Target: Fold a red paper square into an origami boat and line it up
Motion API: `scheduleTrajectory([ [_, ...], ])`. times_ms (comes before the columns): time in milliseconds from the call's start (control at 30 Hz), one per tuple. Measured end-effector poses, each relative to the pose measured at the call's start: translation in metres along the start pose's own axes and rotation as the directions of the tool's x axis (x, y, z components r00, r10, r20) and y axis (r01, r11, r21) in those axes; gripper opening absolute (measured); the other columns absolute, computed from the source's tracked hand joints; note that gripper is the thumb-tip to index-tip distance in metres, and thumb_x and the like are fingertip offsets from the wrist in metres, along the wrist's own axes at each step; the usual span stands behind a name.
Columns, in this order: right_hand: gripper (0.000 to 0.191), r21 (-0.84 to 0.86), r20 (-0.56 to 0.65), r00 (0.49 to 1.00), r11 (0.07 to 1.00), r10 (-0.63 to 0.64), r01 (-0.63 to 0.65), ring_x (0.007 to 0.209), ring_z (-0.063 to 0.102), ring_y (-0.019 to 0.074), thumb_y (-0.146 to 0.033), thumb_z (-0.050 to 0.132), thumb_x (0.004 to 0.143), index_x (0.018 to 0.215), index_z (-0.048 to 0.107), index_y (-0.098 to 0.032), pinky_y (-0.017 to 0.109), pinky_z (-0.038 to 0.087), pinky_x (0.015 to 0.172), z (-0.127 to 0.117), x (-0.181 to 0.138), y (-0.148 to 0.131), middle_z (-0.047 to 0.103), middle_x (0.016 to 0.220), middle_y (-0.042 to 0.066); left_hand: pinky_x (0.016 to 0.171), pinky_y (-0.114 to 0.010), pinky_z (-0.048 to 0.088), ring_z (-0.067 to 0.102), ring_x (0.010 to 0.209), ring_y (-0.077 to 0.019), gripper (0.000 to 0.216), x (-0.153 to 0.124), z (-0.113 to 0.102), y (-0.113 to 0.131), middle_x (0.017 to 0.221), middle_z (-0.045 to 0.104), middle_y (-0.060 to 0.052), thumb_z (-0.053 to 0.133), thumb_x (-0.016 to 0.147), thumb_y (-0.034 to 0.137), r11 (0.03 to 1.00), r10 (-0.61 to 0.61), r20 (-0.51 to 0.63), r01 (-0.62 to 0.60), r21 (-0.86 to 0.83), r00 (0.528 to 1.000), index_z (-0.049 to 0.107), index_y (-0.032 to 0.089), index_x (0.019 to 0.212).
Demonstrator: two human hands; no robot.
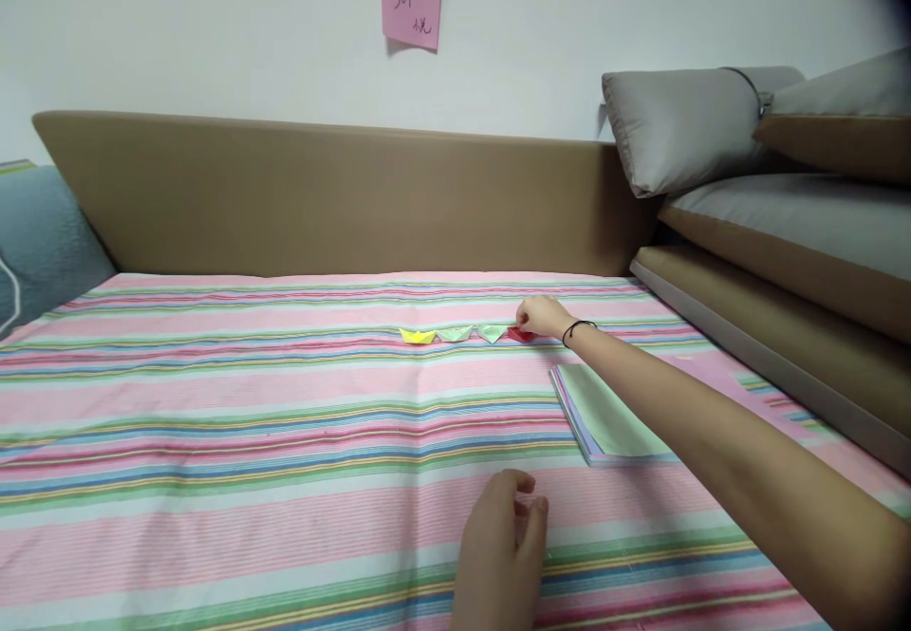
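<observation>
My right hand (545, 314) reaches far forward, its fingers pinched on a small red folded paper boat (521, 335). Part of that boat is hidden behind the fingers. To its left, roughly in a row, stand two pale green paper boats (492, 333) and a yellow paper boat (418, 336) at the row's left end. Close to me, my left hand (502, 541) hovers above the striped cloth (285, 517). Its fingers are loosely curled, with a gap between thumb and forefinger and nothing held in them.
Beneath my right forearm lies a stack of coloured paper (612, 413), light green on top, with pink sheets (726, 384) beside it. Grey and brown cushions (783, 223) pile up on the right. A brown padded board (342, 199) stands at the back, below a pink note (411, 0) on the wall.
</observation>
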State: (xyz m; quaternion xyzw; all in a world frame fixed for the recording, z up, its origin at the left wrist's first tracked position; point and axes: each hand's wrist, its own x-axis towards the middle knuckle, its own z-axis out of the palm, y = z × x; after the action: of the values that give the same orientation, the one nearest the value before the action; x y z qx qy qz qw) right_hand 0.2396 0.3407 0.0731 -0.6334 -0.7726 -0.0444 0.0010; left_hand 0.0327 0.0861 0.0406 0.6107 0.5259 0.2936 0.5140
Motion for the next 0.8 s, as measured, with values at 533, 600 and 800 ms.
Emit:
scheduleTrajectory([
  [533,0.019,0.155,-0.131,0.967,0.959,-0.218,0.237,0.089,0.061,0.0184,-0.022,0.053,0.079,0.081,0.072,-0.023,0.027,0.036,0.083,-0.001,0.024,-0.095,0.072,0.089,0.003,0.078,-0.033,0.040,0.056,0.088,-0.0222,0.026,-0.001,0.001,-0.006,0.099,0.063,-0.009,0.042,0.084,0.033,1.000,0.021,-0.041,-0.021,-0.006,0.999,0.057,0.018,0.099],
  [600,0.016,0.153,-0.130,0.968,0.960,-0.215,0.233,0.087,0.061,0.0199,-0.020,0.056,0.077,0.079,0.072,-0.021,0.029,0.036,0.082,0.005,0.027,-0.106,0.072,0.086,0.005,0.078,-0.033,0.040,0.056,0.089,-0.0220,0.025,-0.002,0.000,-0.005,0.099,0.062,-0.009,0.042,0.084,0.032,1.000,0.022,-0.044,-0.022,-0.007,0.999,0.057,0.018,0.099],
  [800,0.014,0.170,-0.128,0.964,0.952,-0.233,0.253,0.080,0.061,0.0200,-0.014,0.058,0.072,0.071,0.071,-0.019,0.029,0.037,0.078,0.000,0.025,-0.111,0.072,0.078,0.004,0.077,-0.033,0.042,0.056,0.087,-0.0209,0.025,-0.003,-0.006,0.001,0.098,0.063,-0.008,0.044,0.085,0.033,0.996,0.014,-0.087,-0.022,-0.089,0.996,0.059,0.018,0.098],
])
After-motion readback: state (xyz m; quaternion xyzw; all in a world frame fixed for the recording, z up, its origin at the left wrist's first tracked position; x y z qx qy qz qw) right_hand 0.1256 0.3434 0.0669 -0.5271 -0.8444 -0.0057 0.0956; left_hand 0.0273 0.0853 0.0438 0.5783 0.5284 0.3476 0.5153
